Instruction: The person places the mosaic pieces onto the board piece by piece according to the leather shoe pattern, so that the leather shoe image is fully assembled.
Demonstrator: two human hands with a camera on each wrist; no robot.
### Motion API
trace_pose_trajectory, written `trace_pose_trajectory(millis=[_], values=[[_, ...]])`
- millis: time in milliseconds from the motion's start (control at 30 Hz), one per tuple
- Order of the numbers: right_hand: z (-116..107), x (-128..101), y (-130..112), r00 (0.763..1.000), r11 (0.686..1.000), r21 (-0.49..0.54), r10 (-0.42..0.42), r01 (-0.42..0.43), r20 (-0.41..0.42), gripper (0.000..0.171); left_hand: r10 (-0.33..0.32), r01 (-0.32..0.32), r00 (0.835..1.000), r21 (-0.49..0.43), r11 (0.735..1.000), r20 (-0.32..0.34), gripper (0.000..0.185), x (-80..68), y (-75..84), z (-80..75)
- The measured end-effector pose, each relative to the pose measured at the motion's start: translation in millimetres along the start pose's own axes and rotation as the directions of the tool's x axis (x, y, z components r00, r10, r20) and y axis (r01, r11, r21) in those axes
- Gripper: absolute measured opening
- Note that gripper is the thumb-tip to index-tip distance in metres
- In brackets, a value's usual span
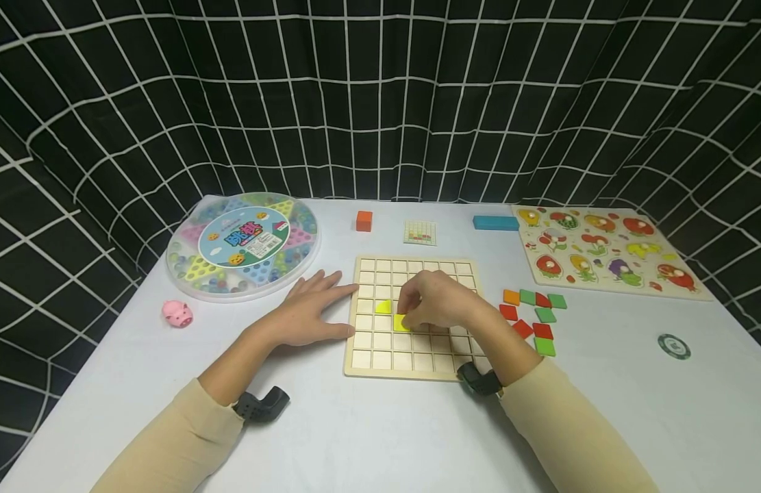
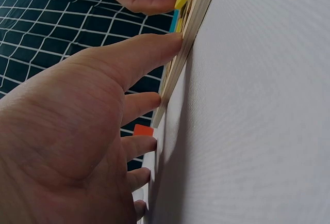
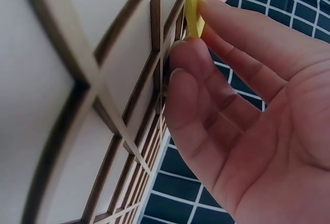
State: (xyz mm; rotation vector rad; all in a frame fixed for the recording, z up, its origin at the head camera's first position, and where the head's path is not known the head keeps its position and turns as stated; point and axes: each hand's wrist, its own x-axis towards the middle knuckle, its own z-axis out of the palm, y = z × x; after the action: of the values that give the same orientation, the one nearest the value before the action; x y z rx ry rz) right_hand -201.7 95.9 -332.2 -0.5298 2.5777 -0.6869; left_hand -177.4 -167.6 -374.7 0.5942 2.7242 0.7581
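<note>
A wooden grid board (image 1: 380,357) lies on the white table in front of me. My left hand (image 1: 309,315) lies flat beside it, straight fingers (image 2: 149,53) touching the board's left edge (image 2: 188,33). My right hand (image 1: 432,305) hovers over the middle of the board and pinches a yellow square tile (image 1: 401,322) between thumb and fingers (image 3: 227,33), low over a cell. The wrist view shows that tile (image 3: 195,10) tilted at the grid. A second yellow tile (image 1: 383,307) sits in a cell just up and left of it.
Loose orange, red and green tiles (image 1: 534,316) lie right of the board. Behind it are an orange block (image 1: 364,220), a small pattern card (image 1: 420,232) and a blue block (image 1: 495,222). A round marble game (image 1: 243,243), pink pig (image 1: 177,313), fruit puzzle (image 1: 605,250) and green chip (image 1: 673,346) surround it.
</note>
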Motion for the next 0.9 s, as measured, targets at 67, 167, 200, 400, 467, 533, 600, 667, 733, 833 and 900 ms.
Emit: trace_pose_trajectory(millis=[67,167,200,400,467,533,600,667,733,833,900], values=[[0.0,-0.2,0.0,1.0,1.0,-0.009,-0.02,0.02,0.001,0.012,0.003,-0.003,1.0,0.005,1.0,-0.002,0.079,-0.1,0.0,-0.3],[-0.2,0.0,-0.2,0.999,0.999,-0.023,-0.042,0.043,0.004,0.013,0.004,-0.004,1.0,0.008,1.0,-0.004,0.079,-0.5,0.2,-0.8],[-0.4,-0.1,-0.2,0.999,0.999,-0.026,-0.046,0.046,0.006,0.012,0.004,-0.004,1.0,0.008,1.0,-0.006,0.079,-0.6,0.2,-1.0],[-1.2,-0.3,3.3,0.997,0.997,-0.019,-0.075,0.075,0.021,0.012,0.002,-0.002,1.0,0.003,1.0,-0.006,0.079,-0.7,0.5,-0.2],[-2.5,-1.4,6.2,0.996,0.997,-0.003,-0.083,0.083,0.022,0.013,0.0,0.0,1.0,0.007,1.0,-0.004,0.079,-0.4,0.6,0.3],[-5.4,-3.5,9.9,0.996,0.996,0.025,-0.085,0.085,0.023,0.014,0.0,0.0,1.0,0.008,1.0,-0.003,0.079,-0.2,0.6,0.5],[-9.7,-5.7,14.0,0.996,0.995,0.056,-0.082,0.081,0.021,0.014,0.0,0.0,1.0,0.01,1.0,-0.002,0.079,-0.1,0.7,0.3],[-15.3,-7.9,19.8,0.996,0.992,0.096,-0.081,0.078,0.022,0.013,0.001,-0.001,1.0,0.01,1.0,-0.002,0.079,-0.1,0.5,0.1],[-22.6,-10.8,27.1,0.996,0.988,0.136,-0.082,0.078,0.021,0.011,0.003,-0.003,1.0,0.01,1.0,-0.001,0.079,-0.2,0.5,-0.1],[-34.5,-17.5,39.2,0.997,0.983,0.169,-0.074,0.07,0.017,0.011,0.003,-0.003,1.0,0.006,1.0,-0.003,0.079,-0.1,0.3,-0.1],[-42.4,-23.0,47.6,0.998,0.985,0.163,-0.061,0.06,0.003,0.012,0.001,-0.001,1.0,0.004,1.0,-0.002,0.079,0.1,0.4,-0.1]])
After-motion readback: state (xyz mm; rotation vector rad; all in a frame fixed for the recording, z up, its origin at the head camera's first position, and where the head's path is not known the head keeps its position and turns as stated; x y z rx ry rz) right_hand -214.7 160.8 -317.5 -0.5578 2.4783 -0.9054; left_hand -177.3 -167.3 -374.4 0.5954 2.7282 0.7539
